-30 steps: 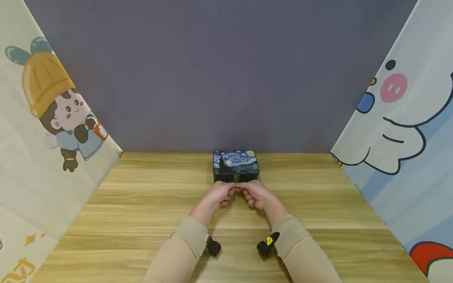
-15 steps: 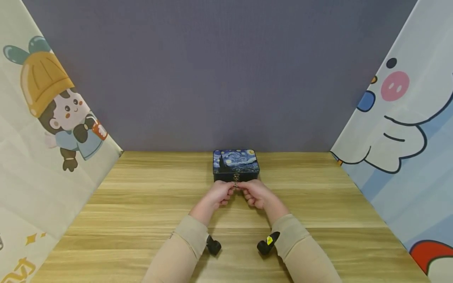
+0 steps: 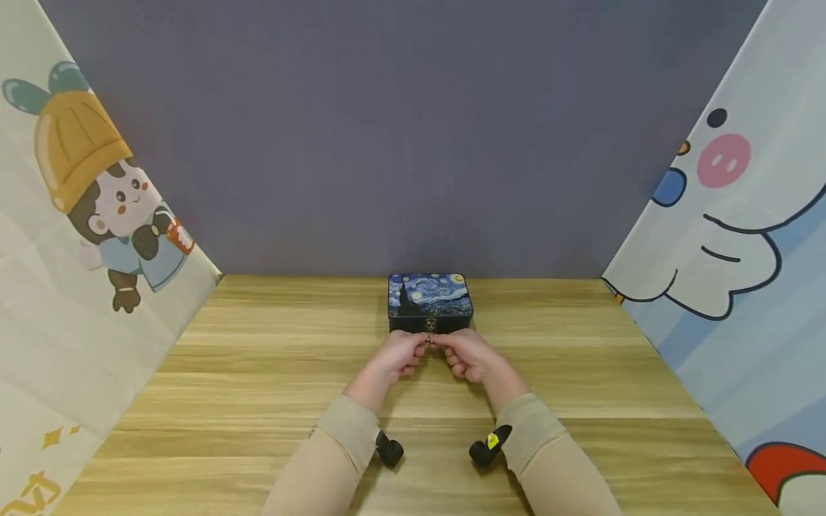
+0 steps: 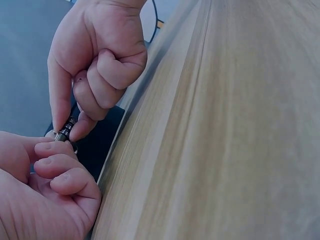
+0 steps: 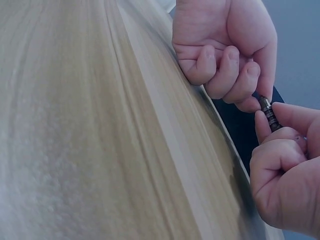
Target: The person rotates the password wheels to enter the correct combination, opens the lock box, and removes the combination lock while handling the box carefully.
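Head view: one grey back panel [image 3: 413, 143] rises behind one wood-grained table [image 3: 258, 401], flanked by two printed sheets, a left sheet [image 3: 39, 322] bearing one cartoon figure in a yellow hat and a right sheet [image 3: 790, 301] bearing one pink-snouted figure. Two beige sleeves, left [image 3: 316, 459] and right [image 3: 555, 459], reach in over the tabletop. One dark box [image 3: 430, 295], its lid down and painted with a swirling blue night sky, sits at the table's far edge against the panel. Two bare hands, the left hand [image 3: 399, 355] and the right hand [image 3: 470, 356], meet before its front. Two black wrist devices, left [image 3: 390, 450] and right [image 3: 487, 448], show at the cuffs. One gold-toned clasp [image 3: 431, 325] marks the box front. Smallest of all is one ringed metal cylinder [image 4: 66, 131], just in front of the box: left thumb and forefinger pinch one end, right thumb and forefinger close about its rings, remaining fingers curled. Whether it is attached to the clasp cannot be told.
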Demonstrator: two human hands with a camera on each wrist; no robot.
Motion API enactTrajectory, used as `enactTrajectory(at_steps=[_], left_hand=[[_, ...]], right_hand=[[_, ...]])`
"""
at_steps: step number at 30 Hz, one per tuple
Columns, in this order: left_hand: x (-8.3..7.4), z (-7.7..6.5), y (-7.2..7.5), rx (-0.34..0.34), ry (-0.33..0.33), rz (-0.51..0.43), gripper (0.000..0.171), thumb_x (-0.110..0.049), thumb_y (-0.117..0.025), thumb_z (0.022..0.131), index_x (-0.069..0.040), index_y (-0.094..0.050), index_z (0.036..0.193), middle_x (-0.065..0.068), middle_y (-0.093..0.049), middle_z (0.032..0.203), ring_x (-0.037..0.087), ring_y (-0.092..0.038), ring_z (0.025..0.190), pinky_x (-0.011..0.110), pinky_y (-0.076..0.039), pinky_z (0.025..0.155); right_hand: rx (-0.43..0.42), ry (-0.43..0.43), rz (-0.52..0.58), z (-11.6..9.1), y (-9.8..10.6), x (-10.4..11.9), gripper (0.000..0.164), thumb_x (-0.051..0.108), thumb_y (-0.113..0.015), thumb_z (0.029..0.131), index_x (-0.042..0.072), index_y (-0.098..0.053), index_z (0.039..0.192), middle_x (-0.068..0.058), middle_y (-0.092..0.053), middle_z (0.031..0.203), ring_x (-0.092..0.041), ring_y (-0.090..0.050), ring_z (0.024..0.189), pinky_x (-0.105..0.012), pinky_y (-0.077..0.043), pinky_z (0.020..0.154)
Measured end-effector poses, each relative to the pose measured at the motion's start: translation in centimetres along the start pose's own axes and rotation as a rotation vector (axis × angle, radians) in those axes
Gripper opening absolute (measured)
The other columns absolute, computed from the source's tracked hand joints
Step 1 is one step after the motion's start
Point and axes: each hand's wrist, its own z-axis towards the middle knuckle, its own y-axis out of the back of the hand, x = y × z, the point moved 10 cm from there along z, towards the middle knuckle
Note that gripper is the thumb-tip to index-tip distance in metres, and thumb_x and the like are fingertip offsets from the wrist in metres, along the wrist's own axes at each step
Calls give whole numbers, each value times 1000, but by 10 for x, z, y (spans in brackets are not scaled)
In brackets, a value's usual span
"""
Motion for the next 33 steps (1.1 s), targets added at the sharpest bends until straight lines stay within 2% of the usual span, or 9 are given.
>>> enactTrajectory(at_steps=[7,14,17,27,33], left_hand=[[-2,0,-1,0,-3,-1,27,-22,-49,108,-1,-61,94,-3,-45,66,6,-26,46,22,-24,42],[-1,1,0,-3,-2,-16,27,-23,-50,107,-3,-58,92,-3,-46,67,7,-26,46,22,-24,42],[0,1,1,-9,12,-27,27,-24,-50,107,-3,-59,92,-2,-46,67,7,-26,47,23,-25,43],[3,3,3,-12,18,-42,27,-24,-50,107,-4,-56,90,-2,-45,67,7,-26,47,23,-23,43],[3,3,3,-4,20,-40,27,-24,-50,107,-4,-56,90,-2,-44,67,7,-26,47,23,-23,43]], right_hand=[[-6,-11,13,-1,1,0,29,24,-66,99,-5,-65,103,8,-33,56,-5,-24,45,-20,-20,40],[-23,-36,8,-3,8,1,52,47,-66,97,-3,-67,108,8,-30,56,-5,-22,44,-21,-19,40],[-23,-50,3,-5,10,1,56,53,-66,95,-2,-68,107,8,-30,56,-5,-22,44,-21,-19,40],[8,-89,54,-4,1,-2,40,45,-65,94,4,-63,93,10,-29,55,-3,-22,41,-19,-18,38],[14,-99,94,0,-4,-5,34,39,-63,92,6,-58,90,11,-28,55,-1,-21,41,-18,-17,37]])
